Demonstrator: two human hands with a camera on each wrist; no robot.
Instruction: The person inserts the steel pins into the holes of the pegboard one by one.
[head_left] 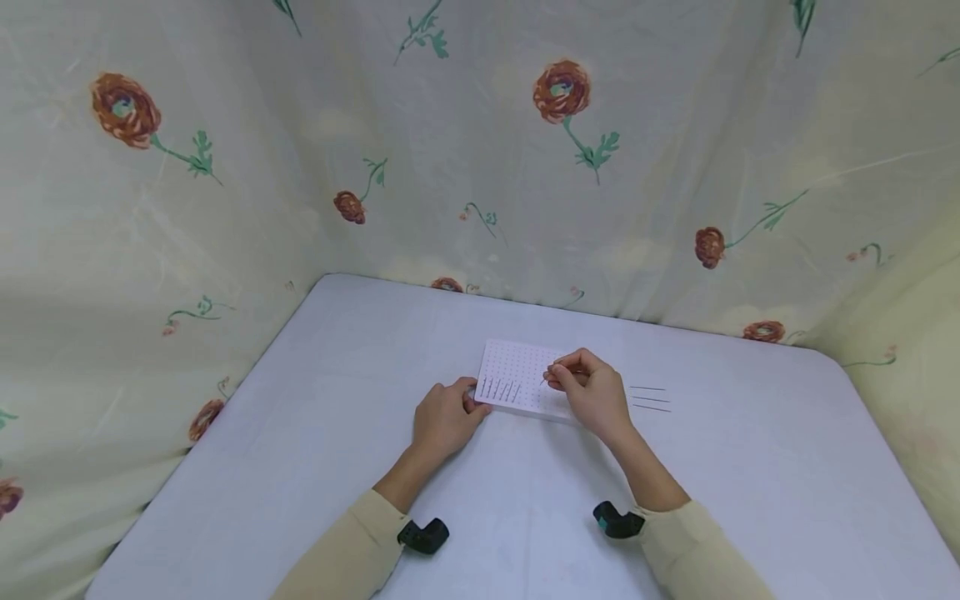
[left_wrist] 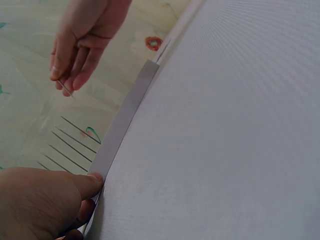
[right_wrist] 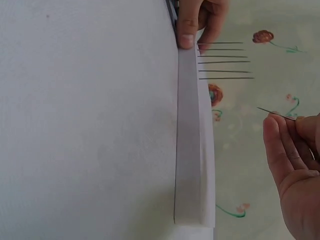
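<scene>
Board (head_left: 517,354) first, in the head view: it lies on my worktop (head_left: 337,358), a white slab dotted in a grid. Taking it as a clock face, my left hand (head_left: 447,419) grips its corner at 8 o'clock, thumb along the near side, I judge to keep it from sliding. My right hand (head_left: 597,398) comes in from between 3 and 4 o'clock, pinching a thin pin (head_left: 543,381) near one end, which probably leaves the tip free to aim. Six standing pins (head_left: 500,390) line up towards 8 o'clock, while three loose pins (head_left: 651,399) lie well out at 3 o'clock, likely for easy reach. My right hand covers part of the board, and the dots are too fine to tell holes from marks.

From my left wrist, my left hand sits at 8 o'clock of the view, thumb pressed to the board's side; I can make out only four standing pins past it. My right hand, near 11 o'clock, is cut off above.

From my right wrist, all six standing pins show, just beside my left hand at 1 o'clock. My right hand, at 4 o'clock, is cropped by the frame; the pinched pin's tip looks clear of the board, whose dotted face is hidden from this angle.
</scene>
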